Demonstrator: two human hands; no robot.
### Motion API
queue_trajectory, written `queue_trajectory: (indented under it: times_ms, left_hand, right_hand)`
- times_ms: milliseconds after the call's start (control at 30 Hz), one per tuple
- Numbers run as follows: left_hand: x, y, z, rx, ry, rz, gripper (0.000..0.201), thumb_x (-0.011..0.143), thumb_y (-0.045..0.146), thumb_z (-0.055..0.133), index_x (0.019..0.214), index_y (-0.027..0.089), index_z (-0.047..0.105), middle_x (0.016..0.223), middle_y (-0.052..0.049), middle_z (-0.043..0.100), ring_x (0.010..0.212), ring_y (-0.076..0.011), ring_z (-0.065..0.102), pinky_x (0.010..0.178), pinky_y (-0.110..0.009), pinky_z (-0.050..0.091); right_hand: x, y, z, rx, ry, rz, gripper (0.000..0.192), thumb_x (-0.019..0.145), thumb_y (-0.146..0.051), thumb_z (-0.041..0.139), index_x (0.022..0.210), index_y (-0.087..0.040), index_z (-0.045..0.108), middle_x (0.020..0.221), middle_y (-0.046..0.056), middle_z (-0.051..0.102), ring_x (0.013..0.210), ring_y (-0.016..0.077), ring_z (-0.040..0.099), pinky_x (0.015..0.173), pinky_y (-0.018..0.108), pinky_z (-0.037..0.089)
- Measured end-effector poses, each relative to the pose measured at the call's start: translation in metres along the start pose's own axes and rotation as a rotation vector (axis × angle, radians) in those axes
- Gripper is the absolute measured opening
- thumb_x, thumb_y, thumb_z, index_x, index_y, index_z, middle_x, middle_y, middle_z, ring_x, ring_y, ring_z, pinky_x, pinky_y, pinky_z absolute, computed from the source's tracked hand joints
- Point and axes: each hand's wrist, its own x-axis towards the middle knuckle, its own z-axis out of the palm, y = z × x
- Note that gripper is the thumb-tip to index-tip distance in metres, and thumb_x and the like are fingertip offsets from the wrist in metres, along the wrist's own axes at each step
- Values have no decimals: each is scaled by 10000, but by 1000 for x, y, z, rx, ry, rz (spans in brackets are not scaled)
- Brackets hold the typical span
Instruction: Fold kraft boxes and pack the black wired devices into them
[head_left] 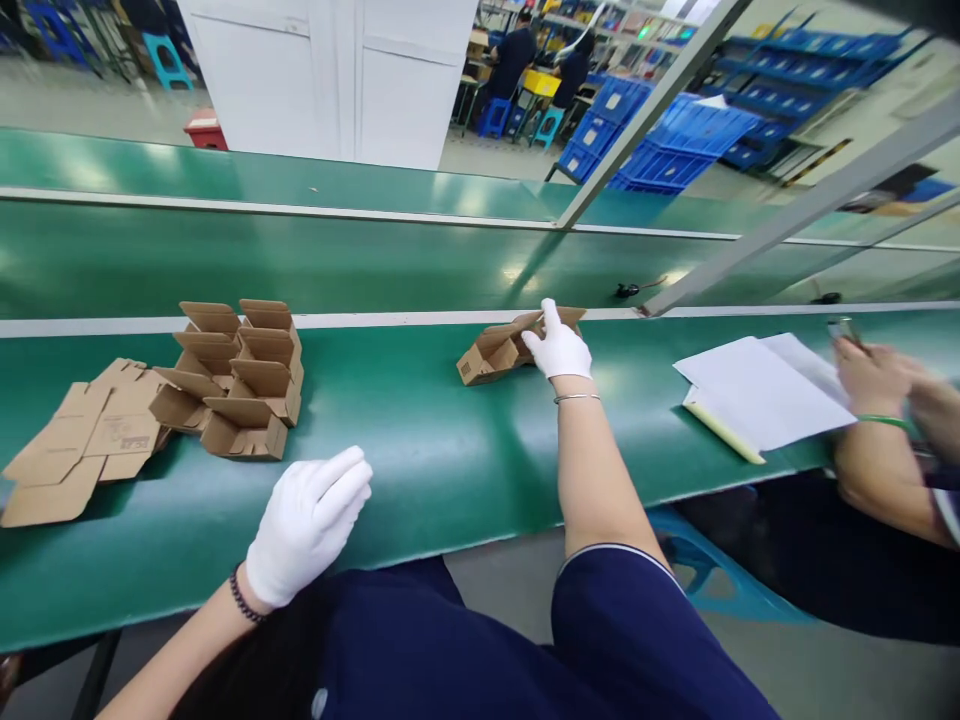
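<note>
My left hand (309, 525), in a white glove, hovers over the near side of the green bench with its fingers stretched out side by side and nothing in it. My right hand (559, 350), also gloved, reaches to the far side of the bench and grips a small open cardboard box (574, 318), which it partly covers. Touching that one on the left is another open cardboard box (486, 362). Farther left, several open cardboard boxes (247, 430) stand in two rows. Flattened cardboard blanks (112, 430) lie in a pile beside them.
White paper sheets (765, 390) lie to the right, near a co-worker's hands (874, 375) that hold a small object. A metal post (667, 130) slants up at the bench's back edge. A blue stool (720, 570) stands at right below the bench.
</note>
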Motion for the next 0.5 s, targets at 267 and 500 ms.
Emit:
queue_trajectory:
  times_ms: [267,500]
  left_hand:
    - [14,29,32,181,-252,-110,276,983,284,516,1222,229,641,1386,-116,625,828,-189,673,741,-334,515]
    - [19,22,53,381,-393,-263,456,996,291,448,1443,200,473,1465,-159,538,800,-202,628,682,-350,461]
  right_hand:
    - [-62,-133,15,-36,-15,-305,654,958,-365,395,1588,-241,268,1118,175,686,829,281,682,745,382,528]
    - [-95,-213,19,24,-96,-499,656,984,-376,374,1598,-222,202,1135,201,683,895,322,695,788,421,539]
